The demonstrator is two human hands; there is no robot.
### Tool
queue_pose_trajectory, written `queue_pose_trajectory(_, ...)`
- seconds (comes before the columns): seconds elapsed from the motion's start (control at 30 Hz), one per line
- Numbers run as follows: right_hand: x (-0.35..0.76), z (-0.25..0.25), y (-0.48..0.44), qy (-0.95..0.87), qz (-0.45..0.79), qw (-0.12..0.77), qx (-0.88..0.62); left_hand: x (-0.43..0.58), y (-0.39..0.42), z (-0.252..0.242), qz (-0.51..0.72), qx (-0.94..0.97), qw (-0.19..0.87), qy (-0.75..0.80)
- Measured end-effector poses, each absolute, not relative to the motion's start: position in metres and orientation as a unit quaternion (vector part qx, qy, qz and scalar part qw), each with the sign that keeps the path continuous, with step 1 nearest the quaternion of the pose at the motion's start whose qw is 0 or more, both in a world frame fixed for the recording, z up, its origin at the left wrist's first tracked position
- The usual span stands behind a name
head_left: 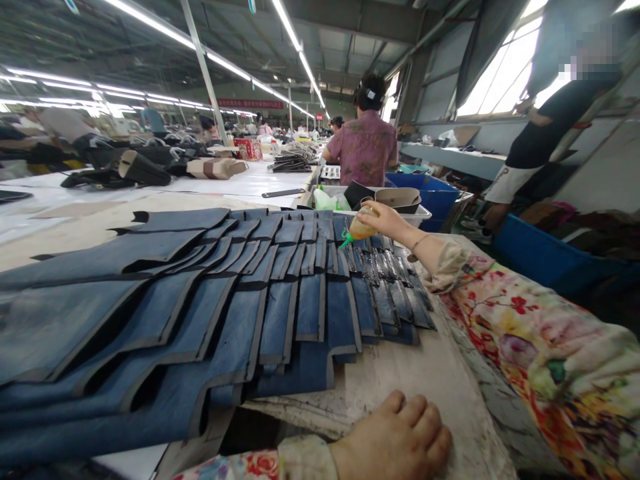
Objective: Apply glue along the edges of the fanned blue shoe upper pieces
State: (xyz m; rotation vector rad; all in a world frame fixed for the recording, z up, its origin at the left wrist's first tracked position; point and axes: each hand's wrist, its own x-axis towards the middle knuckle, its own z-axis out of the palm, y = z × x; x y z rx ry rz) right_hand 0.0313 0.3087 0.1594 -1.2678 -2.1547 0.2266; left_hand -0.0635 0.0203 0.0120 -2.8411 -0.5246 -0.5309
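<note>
My right hand (377, 217) is closed round a soft squeeze bottle (361, 228) of yellowish liquid, its green nozzle tilted down to the left. The tip is just above overlapping blue pieces with dark edges (283, 303), laid in staggered rows. They look like leather or coated cloth. Toward the right end, wet, shiny streaks (387, 267) cover several edges. My left hand (395, 437) lies palm down on the worn board (400, 373) at the near side, holding nothing, its fingertips partly hidden.
Behind the pieces stands a white bin (423, 215) holding dark and tan parts. Blue tubs (560, 257) stand at the right. A person in a purple top (367, 147) sits ahead; another person (543, 133) stands at the right. Bags and a strap pile (295, 159) lie farther back.
</note>
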Motion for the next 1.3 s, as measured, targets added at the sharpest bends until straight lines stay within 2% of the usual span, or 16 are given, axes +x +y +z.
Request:
queue_pose_trajectory(0.5, 0.027, 0.150, 0.315, -0.806, 0.096, 0.318, -0.489, -0.063, 0.021, 0.011, -0.199, -0.957, 0.107, -0.183)
queue_pose_trajectory(1.0, 0.066, 0.149, 0.285, -0.798, 0.286, 0.307, -0.432, -0.064, 0.022, 0.010, -0.180, -0.961, 0.113, -0.177)
queue_pose_trajectory(1.3, 0.060, 0.132, 0.293, -0.794, 0.215, 0.370, -0.431, -0.065, 0.021, 0.012, -0.172, -0.963, 0.108, -0.175)
